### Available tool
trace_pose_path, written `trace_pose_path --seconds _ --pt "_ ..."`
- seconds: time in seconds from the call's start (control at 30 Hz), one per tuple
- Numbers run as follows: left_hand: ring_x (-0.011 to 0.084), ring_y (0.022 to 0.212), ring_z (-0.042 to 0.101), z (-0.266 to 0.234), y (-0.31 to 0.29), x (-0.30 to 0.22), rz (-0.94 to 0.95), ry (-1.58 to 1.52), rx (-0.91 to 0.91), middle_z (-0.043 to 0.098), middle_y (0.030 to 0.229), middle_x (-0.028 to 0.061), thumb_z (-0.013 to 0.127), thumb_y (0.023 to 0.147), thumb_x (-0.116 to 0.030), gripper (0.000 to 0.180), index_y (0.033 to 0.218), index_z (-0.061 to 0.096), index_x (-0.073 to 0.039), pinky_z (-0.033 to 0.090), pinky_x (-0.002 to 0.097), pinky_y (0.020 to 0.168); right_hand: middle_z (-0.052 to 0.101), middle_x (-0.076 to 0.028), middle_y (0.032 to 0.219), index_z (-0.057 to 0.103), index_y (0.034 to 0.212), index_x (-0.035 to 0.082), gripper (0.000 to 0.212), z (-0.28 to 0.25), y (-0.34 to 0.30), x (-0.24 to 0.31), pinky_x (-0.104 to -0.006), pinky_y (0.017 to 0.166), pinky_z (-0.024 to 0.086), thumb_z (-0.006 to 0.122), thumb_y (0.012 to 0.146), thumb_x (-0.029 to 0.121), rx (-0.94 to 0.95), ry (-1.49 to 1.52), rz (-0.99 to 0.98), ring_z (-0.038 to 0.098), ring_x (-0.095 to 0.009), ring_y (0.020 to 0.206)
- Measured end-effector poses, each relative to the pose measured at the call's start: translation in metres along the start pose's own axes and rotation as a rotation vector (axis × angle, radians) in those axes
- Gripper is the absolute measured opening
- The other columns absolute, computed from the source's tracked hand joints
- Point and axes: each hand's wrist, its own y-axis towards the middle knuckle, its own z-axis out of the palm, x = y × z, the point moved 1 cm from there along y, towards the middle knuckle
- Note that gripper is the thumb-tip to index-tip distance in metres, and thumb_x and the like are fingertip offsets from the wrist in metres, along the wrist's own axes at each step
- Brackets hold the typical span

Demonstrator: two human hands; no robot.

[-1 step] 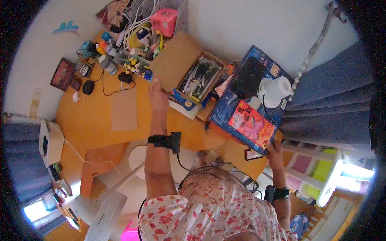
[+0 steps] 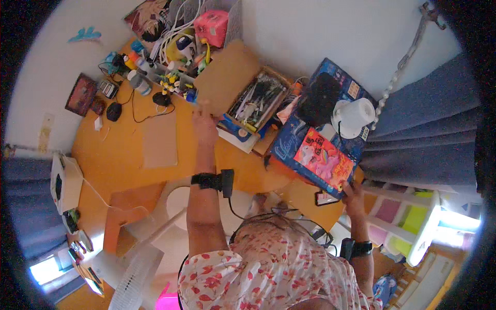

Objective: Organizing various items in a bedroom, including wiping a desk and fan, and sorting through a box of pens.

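My left hand (image 2: 205, 128) reaches over the desk to the raised brown lid flap of a cardboard box (image 2: 232, 72); its fingers are blurred, so their grip cannot be made out. Inside that box lies a jumble of pens (image 2: 258, 98) and other slim items. At the right, my right hand (image 2: 353, 199) is closed on the near corner of a large blue box (image 2: 289, 147). A pink picture book (image 2: 323, 157) with a cartoon pony lies on top of that box, beside a white cylindrical device (image 2: 354, 118) and a black fuzzy object (image 2: 320, 99).
Figurines (image 2: 173, 82), bottles (image 2: 139, 82) and cables crowd the back left of the wooden desk (image 2: 113, 150). A flat brown sheet (image 2: 160, 142) lies left of my left hand. A phone (image 2: 326, 198) rests by the blue box. A white fan (image 2: 134, 279) stands at lower left.
My left hand and the cardboard flap have shifted very slightly, and the fingers look more blurred. My right hand and the blue box stay in place.
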Motion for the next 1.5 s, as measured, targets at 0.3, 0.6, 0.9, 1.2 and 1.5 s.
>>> trace_pose_path --seconds 0.3,0.6,0.9,1.2,1.5 --pt "0.0177 0.064 0.048 0.023 -0.012 0.010 -0.110 0.491 -0.166 0.055 0.077 0.0099 0.056 0.074 -0.020 0.028 0.087 0.054 0.005 0.037 0.0308 0.058 0.046 0.006 0.065 0.053 0.088 0.009 0.021 0.010 -0.005 0.016 -0.0199 0.046 0.027 0.055 0.075 0.026 0.045 0.096 -0.041 0.036 -0.006 0.054" --pt "0.0177 0.067 0.048 0.032 -0.006 0.009 -0.039 0.312 -0.173 0.056 0.078 0.0096 0.059 0.073 -0.022 0.031 0.089 0.054 0.005 0.036 0.0323 0.061 0.049 0.005 0.069 0.053 0.091 0.007 0.030 0.009 -0.003 0.004 -0.0189 0.047 0.027 0.054 0.076 0.032 0.018 0.117 -0.063 0.038 -0.006 0.055" --pt "0.0121 0.049 0.041 0.000 -0.002 0.006 -0.112 -0.060 -0.266 0.046 0.065 0.0031 0.059 0.073 -0.014 0.018 0.082 0.052 0.000 0.034 0.0260 0.039 0.049 0.004 0.067 0.051 0.092 0.005 0.027 0.011 0.002 0.003 -0.0163 0.038 0.025 0.053 0.077 0.027 0.006 0.113 -0.133 0.037 -0.002 0.046" --pt "0.0089 0.049 0.043 0.032 -0.079 -0.116 0.093 -0.212 -0.313 0.052 0.074 0.0023 0.061 0.072 -0.012 0.020 0.087 0.051 -0.004 0.035 0.0225 0.040 0.043 0.005 0.058 0.051 0.080 0.003 0.025 0.012 0.001 0.006 -0.0189 0.038 0.023 0.051 0.079 0.028 0.045 0.117 -0.303 0.033 -0.003 0.043" --pt "0.0103 0.068 0.050 0.137 -0.187 -0.154 0.154 -0.209 0.142 0.055 0.082 0.0015 0.062 0.070 -0.010 0.024 0.092 0.053 -0.004 0.039 0.0230 0.058 0.048 -0.001 0.062 0.053 0.080 0.002 0.027 -0.068 -0.015 -0.010 -0.0240 0.046 0.035 0.053 0.077 0.029 -0.001 -0.059 -0.420 0.042 -0.009 0.053"
